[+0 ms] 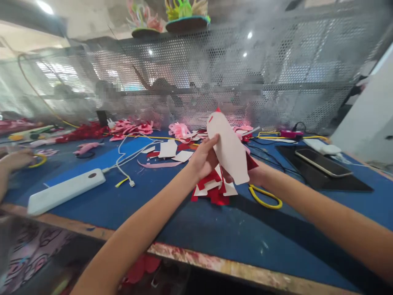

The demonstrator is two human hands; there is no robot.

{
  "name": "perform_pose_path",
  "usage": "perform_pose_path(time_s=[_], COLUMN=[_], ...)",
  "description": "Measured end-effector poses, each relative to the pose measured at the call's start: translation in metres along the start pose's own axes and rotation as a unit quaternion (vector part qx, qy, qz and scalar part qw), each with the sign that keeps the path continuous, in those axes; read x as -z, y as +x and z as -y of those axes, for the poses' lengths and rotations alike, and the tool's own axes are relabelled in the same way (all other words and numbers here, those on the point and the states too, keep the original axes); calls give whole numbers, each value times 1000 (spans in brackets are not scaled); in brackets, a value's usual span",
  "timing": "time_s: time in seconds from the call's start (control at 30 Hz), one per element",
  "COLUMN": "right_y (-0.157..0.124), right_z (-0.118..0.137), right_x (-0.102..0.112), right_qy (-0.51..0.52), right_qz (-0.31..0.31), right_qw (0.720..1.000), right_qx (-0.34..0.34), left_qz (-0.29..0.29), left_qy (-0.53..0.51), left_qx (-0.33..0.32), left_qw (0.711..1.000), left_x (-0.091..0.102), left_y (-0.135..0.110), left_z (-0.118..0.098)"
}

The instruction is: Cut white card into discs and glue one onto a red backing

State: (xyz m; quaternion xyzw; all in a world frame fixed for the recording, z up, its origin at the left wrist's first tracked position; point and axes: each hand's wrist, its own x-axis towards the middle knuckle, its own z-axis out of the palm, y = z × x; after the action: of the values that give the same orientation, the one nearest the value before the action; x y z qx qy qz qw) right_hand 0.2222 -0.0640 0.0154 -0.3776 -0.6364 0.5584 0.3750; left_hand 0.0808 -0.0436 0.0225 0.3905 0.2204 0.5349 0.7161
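My left hand (207,157) is closed on a white sole-shaped cutout (230,149), thumb on its front face. Red material (251,162) shows behind its edges, and a small red mark sits near its top. My right hand (257,174) is behind the lower right of the cutout; its fingers are hidden, so I cannot tell its grip. Red and white scraps (215,188) lie in a pile on the table below. Close to my right wrist is a yellow loop (265,197) that looks like a scissors handle.
A phone (324,162) rests on a black board (288,157) at right. A white power strip (67,190) with cables lies left. Pink ribbon pieces (181,130) line the back, before a perforated metal screen (190,65). Another person's hand (18,159) is at far left.
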Motion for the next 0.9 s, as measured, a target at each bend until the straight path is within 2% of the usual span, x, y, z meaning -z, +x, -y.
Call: perform_pose_path(time_s=[0.07,0.1,0.13,0.17,0.2,0.3,0.37,0.43,0.63,0.67,0.7,0.73,0.8,0.83,0.9], right_y=[-25,-37,-49,-60,-69,-83,-82,-77,-67,-68,-70,-72,-77,-80,-84], right_z=[-13,-20,-29,-38,-46,-66,-72,-73,-65,-63,-60,-57,-51,-48,-44], right_x=[16,26,34,42,47,52,49,46,52,53,53,51,44,40,32], right_qy=[-90,-243,-386,-488,-551,-644,-669,-675,-630,-612,-559,-473,-247,-124,56], right_qz=[-25,-58,-95,-108,-88,-58,-65,-71,-143,-156,-156,-139,-62,-10,76], right_qw=[995,966,914,863,829,763,740,735,762,774,814,869,966,991,991], right_qx=[25,65,81,69,47,12,-3,-20,-43,-43,-42,-42,-46,-56,-93], left_qz=[-30,-46,-63,-79,-93,-118,-133,-148,-145,-140,-133,-125,-114,-116,-126], left_qy=[-31,-44,-56,-66,-74,-95,-106,-115,-116,-113,-108,-101,-81,-70,-53], left_qx=[1,3,5,5,0,-30,-41,-40,-59,-65,-72,-77,-88,-93,-100], left_qw=[999,998,996,995,993,988,984,981,981,981,983,984,986,986,985], left_x=[1,4,7,11,15,25,29,31,39,40,42,43,44,43,40], left_y=[0,0,0,1,2,4,5,5,5,6,7,7,9,9,7], left_z=[2,1,0,-1,-2,-4,-3,-2,-5,-5,-5,-4,-2,0,5])
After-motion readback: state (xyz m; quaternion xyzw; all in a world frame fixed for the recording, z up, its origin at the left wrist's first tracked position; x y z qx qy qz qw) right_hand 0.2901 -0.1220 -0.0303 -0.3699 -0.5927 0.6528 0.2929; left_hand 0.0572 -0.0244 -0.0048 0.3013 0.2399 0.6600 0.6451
